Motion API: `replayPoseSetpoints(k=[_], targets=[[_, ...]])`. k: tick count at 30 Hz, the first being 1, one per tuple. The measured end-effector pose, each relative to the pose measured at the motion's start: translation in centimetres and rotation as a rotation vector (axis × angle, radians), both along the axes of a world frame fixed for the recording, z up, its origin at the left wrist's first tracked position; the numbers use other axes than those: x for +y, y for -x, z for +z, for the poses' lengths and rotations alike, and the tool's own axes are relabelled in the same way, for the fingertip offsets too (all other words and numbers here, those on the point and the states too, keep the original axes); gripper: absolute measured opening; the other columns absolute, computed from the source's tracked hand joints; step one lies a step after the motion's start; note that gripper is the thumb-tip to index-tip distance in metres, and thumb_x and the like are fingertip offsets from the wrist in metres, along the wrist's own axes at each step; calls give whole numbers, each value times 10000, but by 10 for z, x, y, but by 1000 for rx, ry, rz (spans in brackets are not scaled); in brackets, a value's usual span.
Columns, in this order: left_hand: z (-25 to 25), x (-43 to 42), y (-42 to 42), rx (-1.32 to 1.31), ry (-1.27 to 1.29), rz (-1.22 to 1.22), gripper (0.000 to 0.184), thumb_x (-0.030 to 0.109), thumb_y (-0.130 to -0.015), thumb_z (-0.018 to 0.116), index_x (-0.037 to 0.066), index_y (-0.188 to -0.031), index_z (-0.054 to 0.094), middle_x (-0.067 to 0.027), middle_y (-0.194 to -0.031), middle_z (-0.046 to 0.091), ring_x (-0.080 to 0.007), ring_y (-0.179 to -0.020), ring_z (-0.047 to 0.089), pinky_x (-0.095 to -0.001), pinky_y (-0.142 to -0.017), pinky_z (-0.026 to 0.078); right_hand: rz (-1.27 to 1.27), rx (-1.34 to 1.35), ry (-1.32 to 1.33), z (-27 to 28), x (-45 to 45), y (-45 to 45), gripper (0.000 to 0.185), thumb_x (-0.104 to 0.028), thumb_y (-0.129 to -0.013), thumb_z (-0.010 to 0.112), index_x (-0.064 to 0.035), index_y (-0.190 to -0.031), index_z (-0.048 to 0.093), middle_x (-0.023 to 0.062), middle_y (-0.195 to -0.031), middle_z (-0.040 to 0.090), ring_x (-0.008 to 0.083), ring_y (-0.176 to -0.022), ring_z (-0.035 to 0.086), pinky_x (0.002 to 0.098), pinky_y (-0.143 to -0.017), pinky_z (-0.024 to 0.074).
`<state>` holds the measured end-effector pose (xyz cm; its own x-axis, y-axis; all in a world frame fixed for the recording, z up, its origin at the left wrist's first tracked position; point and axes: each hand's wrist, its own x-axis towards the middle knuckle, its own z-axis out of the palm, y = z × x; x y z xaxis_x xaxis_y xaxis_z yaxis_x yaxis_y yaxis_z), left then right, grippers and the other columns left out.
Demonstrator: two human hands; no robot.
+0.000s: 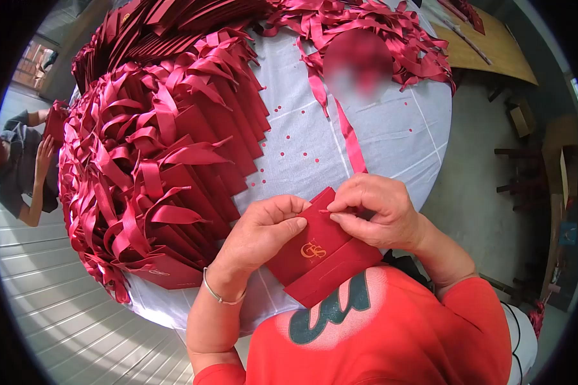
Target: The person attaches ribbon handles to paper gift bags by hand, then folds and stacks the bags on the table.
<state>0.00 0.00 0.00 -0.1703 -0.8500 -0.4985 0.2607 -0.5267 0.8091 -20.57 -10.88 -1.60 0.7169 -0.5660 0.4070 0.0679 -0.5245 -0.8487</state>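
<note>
A dark red paper gift bag (331, 260) with a gold emblem lies folded flat and tilted in front of my chest. My left hand (263, 231) grips its upper left edge, the thumb on the front face. At the top edge my right hand (382, 208) pinches the end of a red satin ribbon (352, 144) against the bag. The ribbon runs from behind that hand up across the table. Where it passes at the bag is partly hidden by my fingers.
Many ribboned red bags (192, 154) are stacked on the left of the round cloth-covered table (289, 173). Loose ribbons (424, 51) heap at the back, near a blurred patch. Small red paper dots dot the cloth. Another person (29, 160) handles a red bag at far left.
</note>
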Motion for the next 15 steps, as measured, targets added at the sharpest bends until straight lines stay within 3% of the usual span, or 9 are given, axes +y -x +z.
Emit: replayPoseSetpoints(k=[8, 11, 15], targets=[[-1, 2, 9, -167, 113, 48, 169, 26, -979, 565, -31, -1119, 641, 8, -970, 686, -31, -844, 591, -214, -749, 513, -17, 84, 435, 3, 3, -4, 226, 32, -647, 759, -40, -835, 656, 86, -792, 646, 261, -687, 650, 340, -591, 521], [0, 4, 13, -270, 153, 74, 170, 19, -963, 572, -42, -1105, 643, 0, -928, 696, -37, -811, 594, -225, -721, 517, -33, 116, 500, 7, 7, -9, 163, -28, -698, 717, -62, -795, 590, 78, -748, 554, 253, -661, 585, 361, -607, 492], [0, 6, 16, -403, 226, 91, 172, 18, -939, 588, -58, -1083, 645, -23, -870, 707, -46, -785, 599, -241, -705, 522, 13, 229, 566, 21, 12, -11, 135, -45, -717, 681, -47, -784, 564, 94, -745, 536, 261, -666, 574, 367, -636, 496]])
